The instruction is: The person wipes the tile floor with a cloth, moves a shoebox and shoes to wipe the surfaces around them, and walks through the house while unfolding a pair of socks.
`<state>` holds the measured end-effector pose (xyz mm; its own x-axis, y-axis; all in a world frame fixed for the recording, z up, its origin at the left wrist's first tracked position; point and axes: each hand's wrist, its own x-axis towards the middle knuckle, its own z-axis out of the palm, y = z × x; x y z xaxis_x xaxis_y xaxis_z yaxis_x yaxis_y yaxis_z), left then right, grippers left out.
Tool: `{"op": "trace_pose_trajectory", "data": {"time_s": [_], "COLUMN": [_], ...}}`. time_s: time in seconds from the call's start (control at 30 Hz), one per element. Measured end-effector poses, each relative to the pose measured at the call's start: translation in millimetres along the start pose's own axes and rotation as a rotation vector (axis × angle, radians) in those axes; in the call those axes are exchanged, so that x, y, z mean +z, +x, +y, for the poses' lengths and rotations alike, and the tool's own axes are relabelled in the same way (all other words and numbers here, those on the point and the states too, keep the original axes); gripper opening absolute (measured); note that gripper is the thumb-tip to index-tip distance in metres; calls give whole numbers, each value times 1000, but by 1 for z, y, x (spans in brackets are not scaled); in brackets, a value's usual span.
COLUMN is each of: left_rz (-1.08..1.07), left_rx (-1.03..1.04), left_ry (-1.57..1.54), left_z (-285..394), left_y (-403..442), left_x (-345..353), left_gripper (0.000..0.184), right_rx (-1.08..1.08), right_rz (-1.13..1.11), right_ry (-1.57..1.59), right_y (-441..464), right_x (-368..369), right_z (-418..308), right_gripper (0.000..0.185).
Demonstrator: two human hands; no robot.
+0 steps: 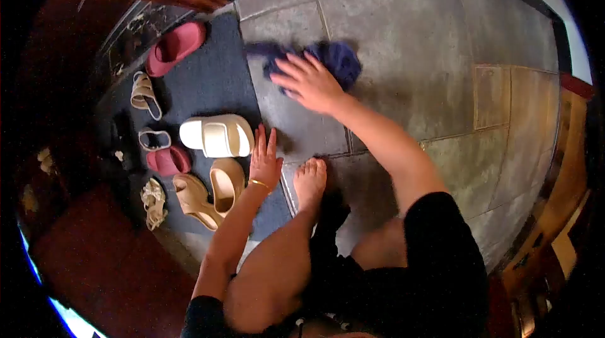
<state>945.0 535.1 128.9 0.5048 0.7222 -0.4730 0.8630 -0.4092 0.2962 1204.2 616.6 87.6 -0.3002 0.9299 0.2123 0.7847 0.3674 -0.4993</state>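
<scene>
A crumpled dark blue cloth [343, 65] lies on the grey tiled floor, near the edge of a dark mat. My right hand [307, 84] rests on its left part, palm down with the fingers spread. Close to the mat's right edge is my left hand [266, 163], its fingers stretched out and nothing in it. Beside its fingertips, on the mat, sit white slippers [236, 137]. Tan slippers [227, 183] stand just left of my left wrist.
The dark mat [220, 73] also bears a large red clog [176, 48], beige sandals [145, 94], a small red slipper [169, 161] and a bow-trimmed sandal [153, 203]. My bare foot [310, 183] is on the floor between my arms. Dark wooden furniture stands at the left.
</scene>
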Motion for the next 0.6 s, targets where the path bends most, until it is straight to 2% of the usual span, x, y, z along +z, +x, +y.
{"op": "trace_pose_trajectory", "data": {"time_s": [0.07, 0.1, 0.13, 0.23, 0.3, 0.33, 0.37, 0.43, 0.5, 0.57, 0.6], "left_rz": [-24, -38, -40, -113, -83, -67, -84, -97, -68, -37, -8], "left_rx": [-8, -11, -1, -7, 11, 17, 10, 15, 66, 72, 37], "left_ry": [30, 67, 22, 114, 131, 139, 154, 205, 311, 385, 322], "left_z": [3, 4, 6, 2, 2, 3, 3, 3, 4, -13, -1], "left_y": [0, 1, 3, 2, 4, 1, -2, 2, 5, 10, 9], "left_x": [-2, 0, -5, -5, -2, 0, 1, -1, 5, 29, 28], "left_gripper": [94, 95, 95, 103, 105, 106, 105, 105, 101, 100, 97], "right_rx": [-118, -215, -279, -549, -396, -260, 27, 475, 669, 707, 631], "right_rz": [-189, -292, -438, -515, -519, -178, -176, 397, 456, 319, 152], "right_ry": [23, -68, 62, 42, 103, -17, -89, -291, -372, -23, -145], "right_y": [-84, -132, -173, -185, -130, -120, -81, -52, -47, -73, -91], "right_x": [-9, -12, -21, -31, -45, -35, -66, -50, -45, -45, -34], "right_z": [-29, -38, -42, -15, 15, 41, 52, 93, 77, 31, 5], "right_gripper": [64, 58, 61, 55, 42, 34, 32, 33, 38, 44, 42]}}
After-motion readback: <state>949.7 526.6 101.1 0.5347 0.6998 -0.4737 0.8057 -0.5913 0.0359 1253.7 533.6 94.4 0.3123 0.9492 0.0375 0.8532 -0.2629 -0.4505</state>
